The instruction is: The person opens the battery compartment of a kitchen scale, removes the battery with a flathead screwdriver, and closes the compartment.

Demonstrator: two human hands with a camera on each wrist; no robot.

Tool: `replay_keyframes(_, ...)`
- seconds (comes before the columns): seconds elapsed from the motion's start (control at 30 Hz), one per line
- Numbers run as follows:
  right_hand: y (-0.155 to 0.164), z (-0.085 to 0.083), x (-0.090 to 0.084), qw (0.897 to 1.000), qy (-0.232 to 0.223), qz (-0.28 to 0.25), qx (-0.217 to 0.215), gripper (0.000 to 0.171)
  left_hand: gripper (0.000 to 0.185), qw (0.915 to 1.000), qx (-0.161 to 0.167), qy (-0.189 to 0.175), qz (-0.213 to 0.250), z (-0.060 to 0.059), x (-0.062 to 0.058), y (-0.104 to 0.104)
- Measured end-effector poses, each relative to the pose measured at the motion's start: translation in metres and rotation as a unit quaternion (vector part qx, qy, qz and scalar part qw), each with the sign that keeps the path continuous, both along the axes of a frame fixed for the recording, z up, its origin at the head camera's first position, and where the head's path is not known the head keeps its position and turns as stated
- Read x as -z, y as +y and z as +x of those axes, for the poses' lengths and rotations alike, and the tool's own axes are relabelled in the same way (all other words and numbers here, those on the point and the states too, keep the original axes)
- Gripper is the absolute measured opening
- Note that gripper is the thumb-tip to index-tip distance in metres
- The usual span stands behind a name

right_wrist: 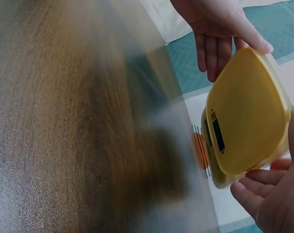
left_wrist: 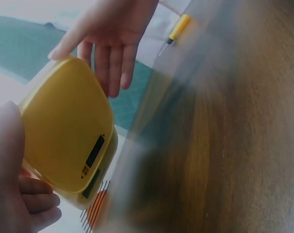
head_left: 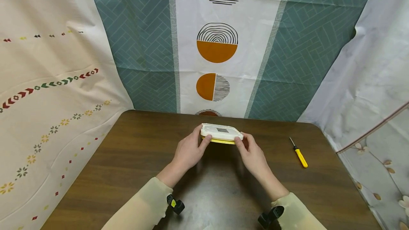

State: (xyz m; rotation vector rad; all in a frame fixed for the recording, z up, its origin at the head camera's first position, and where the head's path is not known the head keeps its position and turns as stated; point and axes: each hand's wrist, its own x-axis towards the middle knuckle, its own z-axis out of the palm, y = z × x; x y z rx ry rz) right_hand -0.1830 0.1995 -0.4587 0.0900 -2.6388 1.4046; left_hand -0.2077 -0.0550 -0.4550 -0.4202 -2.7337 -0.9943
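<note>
Both hands hold a yellow-and-white kitchen scale (head_left: 220,131) above the table. My left hand (head_left: 189,151) grips its left end and my right hand (head_left: 254,156) its right end, thumbs on the near side. In the head view its white side, with a small grey label, faces up. Both wrist views show the scale's smooth yellow face (left_wrist: 69,121), which bears a dark display strip (right_wrist: 218,136) and small marks near one edge. Some of the fingers behind the scale are hidden.
A screwdriver (head_left: 299,153) with a yellow handle lies on the right part of the brown wooden table (head_left: 127,173). Behind the table hangs a green-and-white patterned cloth (head_left: 147,45). Light patterned cloths (head_left: 41,91) hang along both sides.
</note>
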Motion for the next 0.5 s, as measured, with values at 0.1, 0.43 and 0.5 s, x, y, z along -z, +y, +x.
replay_keyframes(0.1,0.0012,-0.0004,0.0006,1.000,-0.008,-0.005,-0.009,0.069,0.077,0.9999,0.006,-0.013,0.002,0.0009,0.0005,-0.0019)
replay_keyframes(0.43,0.0067,0.0021,0.0030,0.998,-0.041,-0.022,-0.047,0.069,0.080,0.9991,0.032,-0.028,0.004,0.0017,-0.0006,-0.0073)
replay_keyframes(0.5,0.0077,0.0020,0.0045,0.997,-0.047,-0.026,-0.047,0.069,0.080,0.9990,0.036,-0.028,-0.001,0.0017,0.0006,-0.0084)
